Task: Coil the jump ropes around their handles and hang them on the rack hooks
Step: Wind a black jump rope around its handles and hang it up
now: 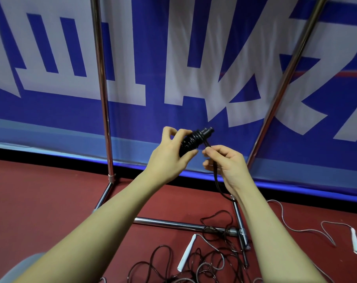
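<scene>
Handles: the black handles [192, 140] were held up in mid-air, in front of the banner, tilted with the far end up and to the right; dark turns of rope covered most of them.
Rope: the black rope [216, 176] left the coil near its right end, ran down through the right hand, and dropped toward the floor.
Left hand: the left hand [169, 158] gripped the near end of the handles, thumb under and fingers curled over the top.
Right hand: the right hand [224, 162] pinched the rope just beside the coil, fingers curled round it.
Loose rope: the rest of the black cord [194, 264] lay in tangled loops on the floor, near and between the forearms, crossing the rack's base bar.
White handles: one white handle [186, 252] lay among the loops; another [355, 241] lay well to the right, with a pale cord [292, 229] trailing from it.
Rack: the chrome rack [101, 78] stood behind the hands, one upright to the left, one slanting at the right, a base bar low on the floor; its hooks were out of view.
Floor: dark red floor [40, 201].
Banner: a blue banner [132, 111] with large white characters filled the far side.
</scene>
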